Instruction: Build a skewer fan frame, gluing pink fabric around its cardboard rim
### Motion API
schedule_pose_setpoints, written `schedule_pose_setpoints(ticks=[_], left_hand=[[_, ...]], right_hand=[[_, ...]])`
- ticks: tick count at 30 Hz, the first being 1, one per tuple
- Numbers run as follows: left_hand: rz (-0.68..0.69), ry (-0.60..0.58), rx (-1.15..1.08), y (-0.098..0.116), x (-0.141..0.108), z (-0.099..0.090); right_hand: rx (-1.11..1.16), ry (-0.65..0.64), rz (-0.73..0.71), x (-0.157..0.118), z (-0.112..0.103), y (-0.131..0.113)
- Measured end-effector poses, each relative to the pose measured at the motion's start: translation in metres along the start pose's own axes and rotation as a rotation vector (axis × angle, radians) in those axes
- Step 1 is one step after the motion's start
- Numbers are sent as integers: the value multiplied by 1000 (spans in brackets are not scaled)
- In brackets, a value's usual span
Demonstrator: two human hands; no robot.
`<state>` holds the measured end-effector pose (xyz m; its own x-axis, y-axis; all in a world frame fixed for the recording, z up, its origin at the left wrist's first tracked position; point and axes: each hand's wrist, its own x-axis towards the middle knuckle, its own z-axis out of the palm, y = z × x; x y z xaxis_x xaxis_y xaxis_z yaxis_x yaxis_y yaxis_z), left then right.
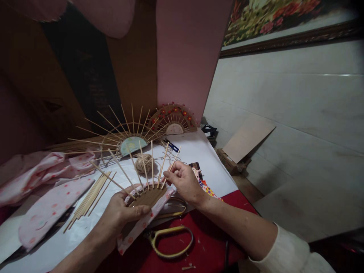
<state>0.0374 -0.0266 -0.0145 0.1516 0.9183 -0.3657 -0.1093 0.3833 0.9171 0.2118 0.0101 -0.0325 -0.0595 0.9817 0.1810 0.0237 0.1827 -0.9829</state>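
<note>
My left hand (121, 210) is wrapped round a half-round cardboard piece (150, 200), its thumb pressed on the brown face. Pink dotted fabric (153, 214) edges the cardboard. Several thin wooden sticks fan upward from its curved rim. At the right end of the fan, my right hand (183, 181) pinches one wooden stick (174, 161) between thumb and fingers, close to the rim. A ball of twine (143, 163) lies just behind the fan. Below the cardboard are large scissors (172, 242) with yellowish handles, their blades hidden.
Loose sticks (87, 197) and a pink dotted fabric piece (54, 216) lie left. Behind stand a stick fan with a pale green half-circle (132, 145) and a finished-looking fan (174, 118) with red flowers. A blue cutter (173, 146) lies near the twine. The white tabletop (216, 170) ends at right.
</note>
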Motion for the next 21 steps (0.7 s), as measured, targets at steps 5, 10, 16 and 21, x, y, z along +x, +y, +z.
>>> schedule_pose_setpoints(ticks=[5,10,16,21], left_hand=[[16,-29,-18,-3,2,-2],[14,-37,-13,-3,2,-1],[-17,-71,-29,-2,3,-4],[-1,-88,-45,-1,2,-2]], right_hand=[[-2,1,12,0,1,0],[-4,2,2,0,1,0],[-22,18,6,0,1,0],[-27,16,9,-1,1,-1]])
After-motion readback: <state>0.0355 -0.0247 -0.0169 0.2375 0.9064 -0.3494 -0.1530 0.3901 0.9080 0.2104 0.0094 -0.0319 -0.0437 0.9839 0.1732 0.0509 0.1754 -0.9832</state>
